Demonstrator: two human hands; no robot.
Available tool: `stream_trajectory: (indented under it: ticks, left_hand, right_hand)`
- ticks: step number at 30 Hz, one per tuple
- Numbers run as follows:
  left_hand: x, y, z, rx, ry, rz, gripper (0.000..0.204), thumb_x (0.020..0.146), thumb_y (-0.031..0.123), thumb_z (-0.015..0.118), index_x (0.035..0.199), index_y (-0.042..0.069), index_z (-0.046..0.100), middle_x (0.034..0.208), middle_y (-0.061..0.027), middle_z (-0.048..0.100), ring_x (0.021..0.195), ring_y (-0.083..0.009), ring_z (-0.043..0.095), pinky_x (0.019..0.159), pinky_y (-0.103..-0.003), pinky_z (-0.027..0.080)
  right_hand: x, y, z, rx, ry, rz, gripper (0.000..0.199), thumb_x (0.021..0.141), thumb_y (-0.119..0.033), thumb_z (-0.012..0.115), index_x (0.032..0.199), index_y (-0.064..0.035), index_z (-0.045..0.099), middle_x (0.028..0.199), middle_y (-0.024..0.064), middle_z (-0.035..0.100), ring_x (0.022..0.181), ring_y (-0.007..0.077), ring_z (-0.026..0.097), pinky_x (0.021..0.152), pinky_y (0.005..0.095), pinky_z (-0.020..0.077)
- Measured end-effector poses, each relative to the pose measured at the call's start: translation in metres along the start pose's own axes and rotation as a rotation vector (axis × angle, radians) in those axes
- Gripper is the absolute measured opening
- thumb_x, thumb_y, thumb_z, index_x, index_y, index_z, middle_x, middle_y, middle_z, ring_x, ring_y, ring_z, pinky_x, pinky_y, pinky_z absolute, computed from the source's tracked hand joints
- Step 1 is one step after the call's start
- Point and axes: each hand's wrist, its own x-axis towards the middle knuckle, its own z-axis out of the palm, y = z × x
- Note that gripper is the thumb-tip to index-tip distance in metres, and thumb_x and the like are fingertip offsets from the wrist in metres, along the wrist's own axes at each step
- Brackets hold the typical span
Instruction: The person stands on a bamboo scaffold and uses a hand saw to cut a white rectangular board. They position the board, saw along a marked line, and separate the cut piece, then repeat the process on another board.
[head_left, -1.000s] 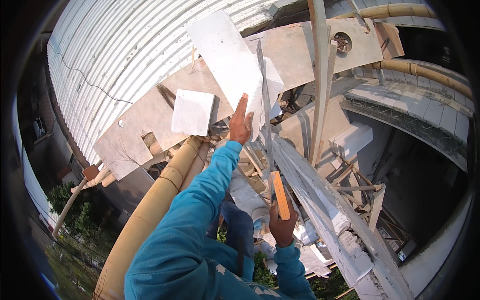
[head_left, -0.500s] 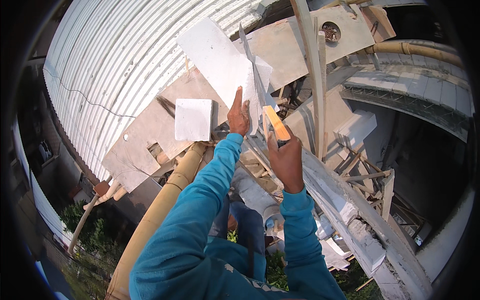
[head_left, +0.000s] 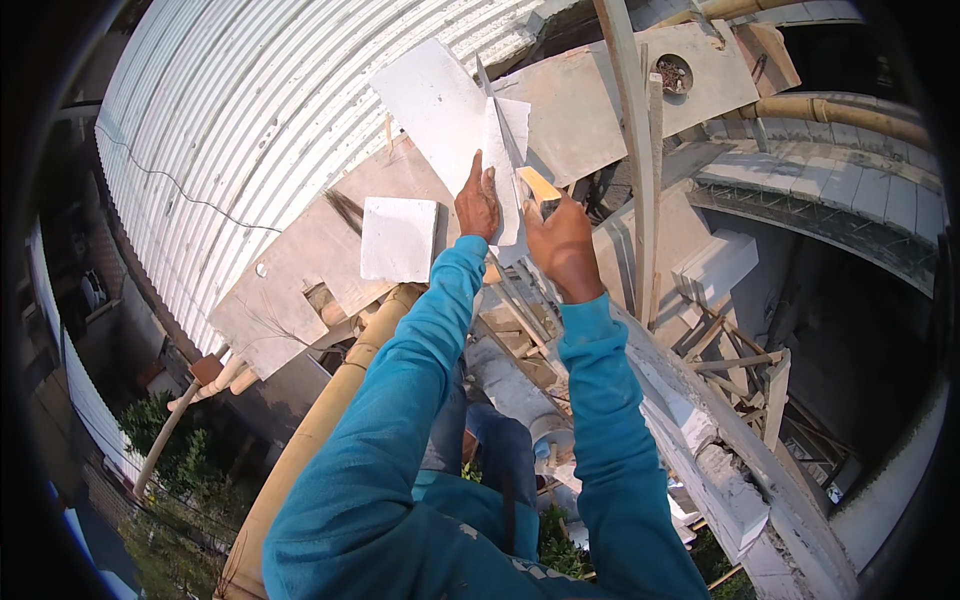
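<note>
I read this as the sawing step. Left hand spread against the white block; right hand wrapped round the saw. Block lies across the board, overhanging near and far edges. Can't tell cut depth. Next stroke calls for firm bracing, straight blade.

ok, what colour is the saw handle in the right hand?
Yellow-orange; the saw handle shows best in the head view.
</note>
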Motion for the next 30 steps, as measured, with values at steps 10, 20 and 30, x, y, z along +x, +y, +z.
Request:
stream_trajectory:
  ticks: [10,20,30]
  left_hand:
    - [0.03,-0.017,0.003,0.046,-0.004,-0.161,0.061,0.1,0.057,0.042,0.14,0.014,0.055,0.102,-0.0312,0.067,0.095,-0.0478,0.065,0.083,-0.053,0.05]
    - [0.038,-0.018,0.004,-0.004,0.034,-0.209,0.073,0.097,0.069,0.035,0.142,0.015,0.054,0.11,-0.0288,0.068,0.105,-0.0478,0.064,0.091,-0.052,0.05]
    - [0.036,0.007,0.008,0.006,-0.079,-0.252,0.057,0.101,0.057,0.044,0.143,0.019,0.053,0.088,-0.0298,0.068,0.085,-0.0461,0.067,0.077,-0.053,0.051]
  right_hand:
    - [-0.005,0.005,0.017,0.151,0.096,-0.188,0.043,0.096,-0.024,0.063,0.126,0.0055,0.056,0.1,0.0296,0.068,0.098,0.0437,0.067,0.085,0.0443,0.0517]
    - [-0.093,-0.034,-0.04,0.105,-0.169,0.089,0.045,0.1,-0.011,0.055,0.141,0.001,0.042,0.114,0.0319,0.064,0.102,0.0385,0.068,0.085,0.0436,0.0522]
    - [0.017,-0.036,0.014,0.037,0.016,-0.155,0.043,0.097,-0.012,0.056,0.136,0.0025,0.044,0.097,0.0319,0.065,0.088,0.0471,0.066,0.071,0.048,0.0515]
